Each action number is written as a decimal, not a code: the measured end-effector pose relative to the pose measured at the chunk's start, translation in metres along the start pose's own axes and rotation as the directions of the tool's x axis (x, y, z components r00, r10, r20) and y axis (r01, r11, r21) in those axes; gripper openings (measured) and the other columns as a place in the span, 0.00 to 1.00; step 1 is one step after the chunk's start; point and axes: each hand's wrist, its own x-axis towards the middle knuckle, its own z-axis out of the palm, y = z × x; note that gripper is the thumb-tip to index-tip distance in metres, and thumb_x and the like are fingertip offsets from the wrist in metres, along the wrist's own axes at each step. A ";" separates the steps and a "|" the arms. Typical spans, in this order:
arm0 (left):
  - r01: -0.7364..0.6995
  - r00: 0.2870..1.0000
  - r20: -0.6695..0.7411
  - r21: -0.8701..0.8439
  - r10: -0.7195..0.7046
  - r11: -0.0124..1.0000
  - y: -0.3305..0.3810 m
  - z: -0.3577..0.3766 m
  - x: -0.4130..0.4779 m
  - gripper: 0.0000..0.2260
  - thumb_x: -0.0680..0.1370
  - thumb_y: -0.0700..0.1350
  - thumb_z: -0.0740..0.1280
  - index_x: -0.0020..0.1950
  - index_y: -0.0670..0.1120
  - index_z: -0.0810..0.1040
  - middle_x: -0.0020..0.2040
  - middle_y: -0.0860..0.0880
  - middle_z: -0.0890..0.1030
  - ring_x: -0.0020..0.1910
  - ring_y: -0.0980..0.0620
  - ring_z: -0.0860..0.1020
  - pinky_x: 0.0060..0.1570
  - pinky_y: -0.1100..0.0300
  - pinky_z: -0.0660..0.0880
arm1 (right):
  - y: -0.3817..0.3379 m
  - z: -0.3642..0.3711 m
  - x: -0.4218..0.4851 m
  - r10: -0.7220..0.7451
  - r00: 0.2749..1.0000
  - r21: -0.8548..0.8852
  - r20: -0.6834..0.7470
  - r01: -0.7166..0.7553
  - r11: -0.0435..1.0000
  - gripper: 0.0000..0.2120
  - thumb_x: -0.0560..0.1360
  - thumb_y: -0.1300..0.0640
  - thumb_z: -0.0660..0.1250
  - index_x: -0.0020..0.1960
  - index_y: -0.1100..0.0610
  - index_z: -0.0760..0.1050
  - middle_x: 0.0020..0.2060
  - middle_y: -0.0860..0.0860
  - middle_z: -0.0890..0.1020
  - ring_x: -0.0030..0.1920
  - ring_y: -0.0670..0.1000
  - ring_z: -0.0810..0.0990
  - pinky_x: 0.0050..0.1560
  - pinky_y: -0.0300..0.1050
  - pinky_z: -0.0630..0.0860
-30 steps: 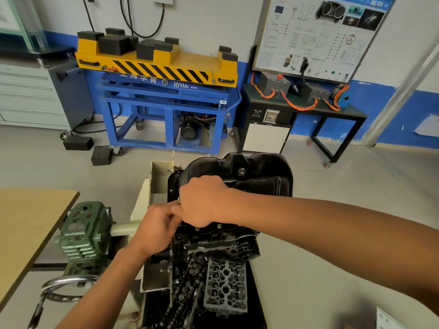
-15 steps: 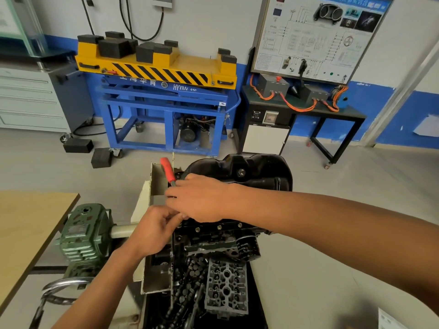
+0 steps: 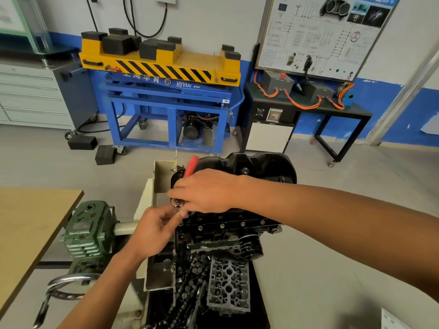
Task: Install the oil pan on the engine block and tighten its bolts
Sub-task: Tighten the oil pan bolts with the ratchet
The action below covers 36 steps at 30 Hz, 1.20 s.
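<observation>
Far left, wooden tabletop (image 3: 28, 222). Beside it the green gearbox (image 3: 89, 231) of the engine stand, with a chrome handwheel (image 3: 69, 284) below it.

Left hand (image 3: 154, 231): comes up from below, fingers curled, thumb and fingertips pinching the chrome head of the ratchet wrench (image 3: 177, 202) at the oil pan's near-left corner.

Right hand (image 3: 209, 193): reaches in from the right, palm down, fingers wrapped over the wrench shaft. The red handle end sticks out past the knuckles, pointing up and away.

Black oil pan (image 3: 261, 167) sits on top of the upturned engine block (image 3: 225, 231), which is mounted on the stand. A row of flange bolts (image 3: 222, 226) shows along the near edge; can't tell how tight they are. Black oil filter (image 3: 249, 245) on the block's near side. Below, a cylinder head (image 3: 229, 284) lies in the dark tray among loose parts.

Background: yellow-and-blue lift table (image 3: 166, 67) at the wall, wiring training board (image 3: 320, 36) to its right.
</observation>
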 end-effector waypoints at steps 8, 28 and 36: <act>-0.052 0.996 -0.067 0.043 0.055 0.998 0.010 0.012 0.003 0.13 0.79 0.57 0.64 0.36 0.56 0.77 0.28 0.50 0.73 0.26 0.58 0.66 0.28 0.63 0.63 | -0.019 -0.003 -0.005 0.303 0.953 0.210 0.013 -0.299 0.931 0.19 0.81 0.46 0.62 0.36 0.55 0.67 0.29 0.48 0.71 0.28 0.49 0.71 0.27 0.44 0.63; -0.057 0.961 -0.266 0.073 0.074 0.996 0.027 0.015 0.008 0.16 0.76 0.32 0.70 0.41 0.54 0.79 0.32 0.55 0.80 0.32 0.55 0.78 0.32 0.61 0.74 | -0.035 -0.007 0.016 0.388 0.670 0.743 0.633 -0.386 -0.547 0.13 0.84 0.50 0.57 0.52 0.60 0.70 0.28 0.55 0.82 0.24 0.48 0.81 0.25 0.35 0.77; -0.059 0.972 -0.222 0.106 0.082 0.993 0.021 0.011 0.010 0.13 0.74 0.34 0.74 0.46 0.53 0.83 0.38 0.57 0.84 0.34 0.56 0.82 0.36 0.58 0.78 | -0.019 -0.013 0.010 0.422 0.717 0.793 0.555 -0.609 -0.008 0.17 0.83 0.51 0.61 0.45 0.64 0.74 0.27 0.54 0.82 0.25 0.47 0.81 0.24 0.36 0.75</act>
